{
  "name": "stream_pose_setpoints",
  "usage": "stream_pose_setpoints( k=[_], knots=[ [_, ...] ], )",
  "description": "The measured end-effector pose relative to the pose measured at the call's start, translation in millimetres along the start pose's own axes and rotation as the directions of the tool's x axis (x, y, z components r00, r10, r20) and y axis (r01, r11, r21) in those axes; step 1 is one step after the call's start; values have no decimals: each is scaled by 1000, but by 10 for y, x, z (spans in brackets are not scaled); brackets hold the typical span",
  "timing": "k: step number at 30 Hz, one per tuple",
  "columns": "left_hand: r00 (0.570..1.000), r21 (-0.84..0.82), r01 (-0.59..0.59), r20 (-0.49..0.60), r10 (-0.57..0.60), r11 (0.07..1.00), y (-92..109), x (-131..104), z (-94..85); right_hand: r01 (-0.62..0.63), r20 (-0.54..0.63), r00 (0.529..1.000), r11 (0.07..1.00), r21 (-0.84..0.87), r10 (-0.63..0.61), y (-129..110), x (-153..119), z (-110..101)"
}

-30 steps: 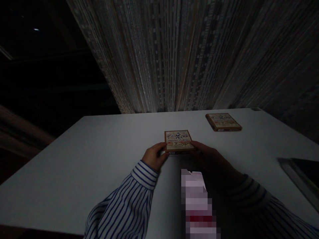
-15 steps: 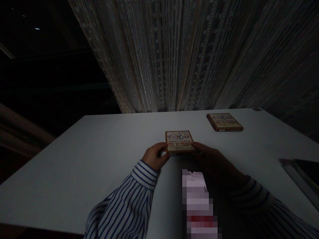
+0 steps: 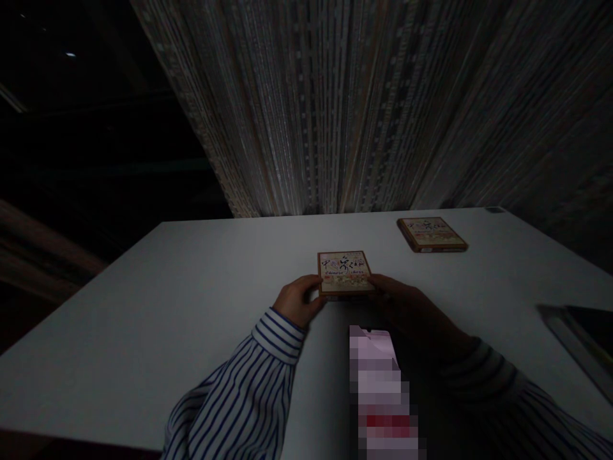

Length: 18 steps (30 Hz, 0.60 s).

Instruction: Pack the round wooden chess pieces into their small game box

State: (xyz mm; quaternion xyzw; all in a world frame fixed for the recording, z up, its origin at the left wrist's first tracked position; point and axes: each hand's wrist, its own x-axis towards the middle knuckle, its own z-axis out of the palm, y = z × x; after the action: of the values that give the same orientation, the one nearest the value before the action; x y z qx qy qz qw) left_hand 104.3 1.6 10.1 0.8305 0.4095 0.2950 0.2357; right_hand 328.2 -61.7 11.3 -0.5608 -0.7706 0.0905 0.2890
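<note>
A flat, square Chinese chess box with a printed lid lies face up near the middle of the white table. My left hand grips its left edge, thumb at the near corner and fingers along the side. On the opposite edge, my right hand is closed in the same way, in deep shadow. Whether the box rests on the table or is held just above it, I cannot tell. Below the box, between my forearms, is a lit phone whose screen is pixelated.
A second, matching Chinese chess box lies at the back right. Dark flat items, partly cut off, sit at the right edge. Behind the table hangs a string curtain. A small dark patch marks the far right corner.
</note>
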Motion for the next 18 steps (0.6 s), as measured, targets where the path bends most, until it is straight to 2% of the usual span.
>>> stream_pose_setpoints(
  k=[14, 18],
  knots=[
    [998, 82, -53, -21, 55, 995, -6, 1, 13, 45, -53, 998, 999, -4, -45, 13, -8, -6],
    [997, 45, -74, -20, 75, 996, 16, -6, 30, 3, -31, 1000, 1000, -22, -4, 7, 2, -13]
  ],
)
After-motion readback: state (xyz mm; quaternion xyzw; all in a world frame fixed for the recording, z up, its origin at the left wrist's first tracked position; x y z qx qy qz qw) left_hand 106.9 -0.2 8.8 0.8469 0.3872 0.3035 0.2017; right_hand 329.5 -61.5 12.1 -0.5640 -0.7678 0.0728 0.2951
